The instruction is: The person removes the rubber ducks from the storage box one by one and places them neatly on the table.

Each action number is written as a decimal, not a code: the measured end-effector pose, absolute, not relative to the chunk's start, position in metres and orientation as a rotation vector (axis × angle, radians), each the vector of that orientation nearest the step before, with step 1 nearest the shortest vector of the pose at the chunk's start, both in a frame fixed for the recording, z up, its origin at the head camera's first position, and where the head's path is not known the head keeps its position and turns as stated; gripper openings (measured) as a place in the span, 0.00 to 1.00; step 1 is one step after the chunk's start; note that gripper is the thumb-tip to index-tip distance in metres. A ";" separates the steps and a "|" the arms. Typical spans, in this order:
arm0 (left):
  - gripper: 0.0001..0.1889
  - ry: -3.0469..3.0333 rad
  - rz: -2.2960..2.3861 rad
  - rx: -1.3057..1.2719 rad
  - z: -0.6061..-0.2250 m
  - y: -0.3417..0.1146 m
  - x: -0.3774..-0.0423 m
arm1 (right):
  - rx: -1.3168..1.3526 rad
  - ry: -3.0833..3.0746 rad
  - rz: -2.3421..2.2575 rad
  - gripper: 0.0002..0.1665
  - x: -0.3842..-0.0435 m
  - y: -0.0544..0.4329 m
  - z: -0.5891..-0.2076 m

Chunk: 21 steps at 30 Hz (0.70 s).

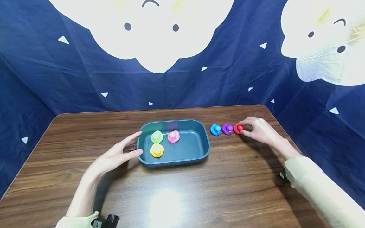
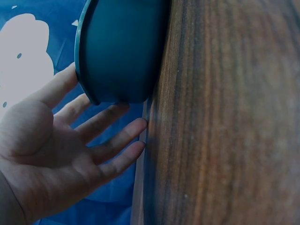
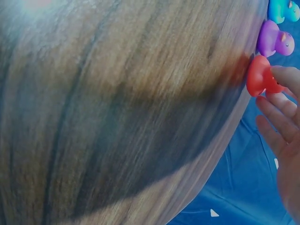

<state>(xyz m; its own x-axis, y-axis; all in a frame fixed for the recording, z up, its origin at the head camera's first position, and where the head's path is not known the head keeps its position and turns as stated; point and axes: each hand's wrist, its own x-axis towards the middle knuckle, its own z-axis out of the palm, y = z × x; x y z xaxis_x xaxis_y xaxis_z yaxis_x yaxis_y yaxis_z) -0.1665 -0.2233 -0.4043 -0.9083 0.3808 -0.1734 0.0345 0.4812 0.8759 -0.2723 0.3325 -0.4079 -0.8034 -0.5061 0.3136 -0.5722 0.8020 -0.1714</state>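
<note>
My left hand rests spread against the left end of a teal plastic bin, its thumb and fingertips touching the rim. In the left wrist view the fingers lie relaxed along the bin's outer wall. Inside the bin sit a green rubber duck, a pink rubber duck and a yellow rubber duck. To the right of the bin, my right hand pinches a red rubber duck between thumb and fingers. Beside it stand a purple rubber duck and a blue rubber duck, in a row.
The bin and ducks are on a brown wood-grain table, toward its back edge. Behind and at the sides hangs a dark blue cloth with white clouds and small triangles. A bright reflection shows on the tabletop near the front.
</note>
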 end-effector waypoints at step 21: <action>0.42 2.392 1.387 0.334 -0.404 -0.223 -0.166 | 0.800 -2.758 0.423 0.20 -0.271 0.336 -0.410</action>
